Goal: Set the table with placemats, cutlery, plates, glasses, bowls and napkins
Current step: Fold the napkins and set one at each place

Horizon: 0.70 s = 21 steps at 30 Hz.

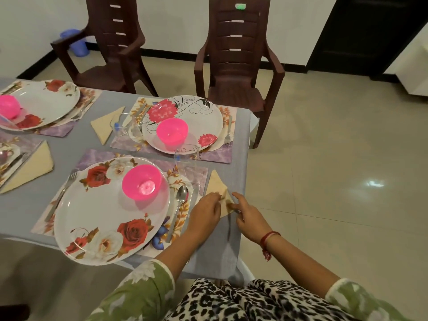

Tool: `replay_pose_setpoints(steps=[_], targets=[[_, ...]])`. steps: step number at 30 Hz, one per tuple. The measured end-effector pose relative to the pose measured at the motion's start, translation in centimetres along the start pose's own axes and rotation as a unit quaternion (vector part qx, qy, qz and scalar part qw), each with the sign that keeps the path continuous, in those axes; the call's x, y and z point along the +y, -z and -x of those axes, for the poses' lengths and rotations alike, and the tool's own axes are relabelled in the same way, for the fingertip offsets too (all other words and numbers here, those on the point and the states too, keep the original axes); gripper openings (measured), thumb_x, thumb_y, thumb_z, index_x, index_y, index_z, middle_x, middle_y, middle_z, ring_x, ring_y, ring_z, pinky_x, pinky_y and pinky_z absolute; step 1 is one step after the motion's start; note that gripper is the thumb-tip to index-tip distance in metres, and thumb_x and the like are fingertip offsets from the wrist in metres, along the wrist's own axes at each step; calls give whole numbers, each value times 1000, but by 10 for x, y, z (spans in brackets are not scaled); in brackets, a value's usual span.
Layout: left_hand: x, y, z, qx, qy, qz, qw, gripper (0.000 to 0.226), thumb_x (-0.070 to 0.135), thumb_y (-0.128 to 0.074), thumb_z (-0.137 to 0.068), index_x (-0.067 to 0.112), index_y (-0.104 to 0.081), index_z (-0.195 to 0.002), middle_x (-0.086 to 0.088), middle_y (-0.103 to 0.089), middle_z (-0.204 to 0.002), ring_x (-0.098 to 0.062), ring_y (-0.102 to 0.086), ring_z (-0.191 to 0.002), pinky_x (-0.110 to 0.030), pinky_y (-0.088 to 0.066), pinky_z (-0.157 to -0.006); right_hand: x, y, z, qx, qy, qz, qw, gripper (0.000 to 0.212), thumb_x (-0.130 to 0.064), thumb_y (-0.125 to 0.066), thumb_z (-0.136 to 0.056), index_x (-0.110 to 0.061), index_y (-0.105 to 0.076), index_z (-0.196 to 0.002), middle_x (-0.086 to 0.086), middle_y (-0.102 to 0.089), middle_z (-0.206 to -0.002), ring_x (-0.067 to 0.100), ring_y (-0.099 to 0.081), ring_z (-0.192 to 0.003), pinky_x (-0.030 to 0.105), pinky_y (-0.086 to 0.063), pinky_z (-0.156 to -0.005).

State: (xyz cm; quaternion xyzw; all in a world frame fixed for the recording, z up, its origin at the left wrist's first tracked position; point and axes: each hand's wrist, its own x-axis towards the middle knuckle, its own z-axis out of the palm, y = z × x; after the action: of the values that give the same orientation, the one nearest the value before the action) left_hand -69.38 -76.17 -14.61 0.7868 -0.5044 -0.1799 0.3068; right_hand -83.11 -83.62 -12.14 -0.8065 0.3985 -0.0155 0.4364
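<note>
Left hand [205, 212] and right hand [247, 214] pinched the napkin [216, 181] (probably the last item) to square it beside the placemat [97, 156].

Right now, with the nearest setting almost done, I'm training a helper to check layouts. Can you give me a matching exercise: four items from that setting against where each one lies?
Items:
1. pink bowl
2. spoon
3. fork
4. folded napkin

Places:
A. left of the rose plate
B. on the bare tablecloth, right of the placemat
C. on the rose plate
D. on the placemat, right of the rose plate

Pairs: 1-C, 2-D, 3-A, 4-B
</note>
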Motion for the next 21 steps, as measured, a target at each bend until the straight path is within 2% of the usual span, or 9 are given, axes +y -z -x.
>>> replay_pose_setpoints(steps=[2, 6, 8, 11, 14, 18, 21], targets=[[1, -1, 1, 23, -3, -1, 1000, 23, 12, -50, -93, 7, -59, -114, -10, -64, -106, -25, -60, -97, -32, -47, -78, 1, 1, -2, 3, -15, -50, 999, 52, 1, -41, -88, -21, -32, -134, 5, -59, -130, 20, -54, -120, 24, -43, -92], [5, -9, 4, -1, 1, -37, 999, 39, 22, -54, -92, 8, -50, -128, -10, -55, -127, -24, -53, -115, -31, -44, -91, 2, 5, -10, -1, -29, -78, 997, 38, 3, -40, -86, -13, -48, -120, 6, -63, -119, 17, -56, -116, 17, -39, -85], [5, -12, 3, -11, 15, -44, 999, 46, 23, -53, -93, 6, -45, -135, -12, -50, -137, -26, -48, -125, -32, -41, -99, 1, 7, -14, 0, -38, -93, 995, 41, 3, -41, -86, -12, -50, -123, 6, -62, -119, 16, -56, -115, 17, -39, -85], [4, -14, 0, -27, 26, -50, 998, 44, 18, -46, -96, 8, -44, -139, -10, -42, -146, -23, -36, -137, -32, -32, -109, -3, 7, -22, 4, -42, -114, 993, 46, 2, -43, -87, -10, -47, -132, 9, -59, -125, 18, -54, -117, 20, -41, -91], [5, -12, -3, -20, 43, -28, 998, 40, 15, -40, -99, 8, -45, -138, -9, -42, -146, -22, -37, -137, -31, -32, -109, -3, 4, -28, -2, -50, -106, 993, 47, 2, -43, -88, -9, -46, -134, 10, -59, -125, 20, -54, -118, 20, -42, -93], [0, -4, -4, 26, 55, 15, 998, 37, 14, -43, -98, 7, -50, -134, -10, -49, -141, -25, -45, -131, -29, -35, -105, 3, 0, -27, 5, -29, -62, 998, 48, 5, -41, -88, -10, -50, -132, 7, -60, -126, 19, -54, -120, 20, -39, -98], [-4, -1, 0, 6, 5, -13, 1000, 42, 17, -47, -97, 9, -46, -137, -10, -43, -146, -24, -37, -137, -24, -25, -109, 5, 0, -22, 9, -12, -37, 999, 51, 6, -40, -86, -13, -48, -134, 6, -60, -127, 20, -54, -119, 15, -37, -95]])
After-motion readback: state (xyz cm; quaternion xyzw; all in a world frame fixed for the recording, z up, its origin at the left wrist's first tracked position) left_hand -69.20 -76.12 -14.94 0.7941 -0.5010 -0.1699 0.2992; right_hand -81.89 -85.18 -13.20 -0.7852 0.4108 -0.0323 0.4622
